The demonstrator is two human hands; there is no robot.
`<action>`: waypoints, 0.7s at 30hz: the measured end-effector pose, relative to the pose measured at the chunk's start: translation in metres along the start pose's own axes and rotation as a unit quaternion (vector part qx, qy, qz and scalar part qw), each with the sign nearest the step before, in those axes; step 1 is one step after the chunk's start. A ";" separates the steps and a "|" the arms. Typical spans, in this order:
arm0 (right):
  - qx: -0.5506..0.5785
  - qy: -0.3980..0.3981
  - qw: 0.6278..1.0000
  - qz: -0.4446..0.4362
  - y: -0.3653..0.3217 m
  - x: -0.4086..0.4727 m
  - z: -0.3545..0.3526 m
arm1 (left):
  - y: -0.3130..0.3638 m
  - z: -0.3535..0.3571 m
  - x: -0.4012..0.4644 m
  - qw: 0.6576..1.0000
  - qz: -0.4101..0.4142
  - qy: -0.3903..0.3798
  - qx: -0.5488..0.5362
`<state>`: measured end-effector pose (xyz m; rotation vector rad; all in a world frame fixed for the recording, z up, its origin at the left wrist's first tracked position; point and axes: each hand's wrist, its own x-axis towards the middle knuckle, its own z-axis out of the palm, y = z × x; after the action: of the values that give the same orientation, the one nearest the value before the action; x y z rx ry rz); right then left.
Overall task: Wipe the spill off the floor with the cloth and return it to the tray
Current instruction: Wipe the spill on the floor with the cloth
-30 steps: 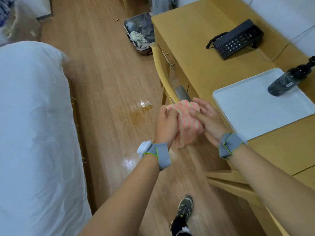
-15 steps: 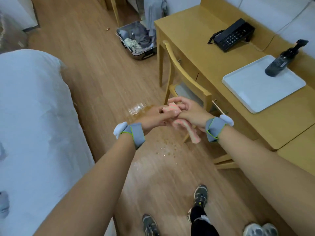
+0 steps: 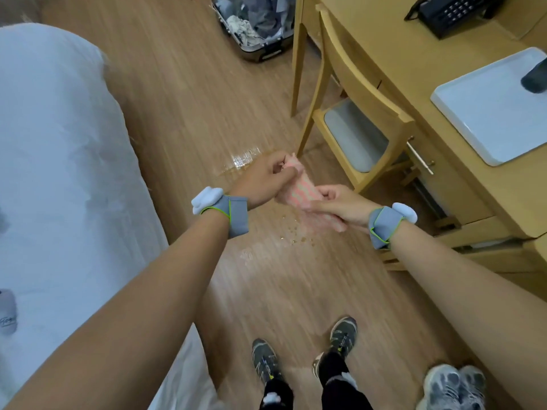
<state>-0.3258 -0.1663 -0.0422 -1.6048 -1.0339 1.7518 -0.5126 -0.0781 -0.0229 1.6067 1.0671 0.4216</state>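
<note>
A white bed point(image 3: 59, 161) is filling the left side, and the wooden floor point(image 3: 183, 93) is running between it and the table point(image 3: 414, 54), which is carrying the white tray point(image 3: 485, 113) at far right. The amber spill point(image 3: 239, 162) is lying just beyond and below the hands, nearer the left one. The pink striped cloth point(image 3: 299, 190) is being held above the floor, its long axis running from the left hand point(image 3: 263, 179), which is pinching the far end, to the right hand point(image 3: 334, 207), which is gripping the near end. No writing is legible.

Soft even light, blurred wide-angle edges.
</note>
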 end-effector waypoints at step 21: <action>0.180 0.197 0.957 0.115 0.485 0.223 -0.111 | -0.426 0.307 0.151 0.991 -0.129 0.036 -0.020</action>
<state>-0.1981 -0.2358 -0.5673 -1.7818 -0.3286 1.5554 -0.3830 -0.1427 -0.5497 1.4027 1.2944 0.3257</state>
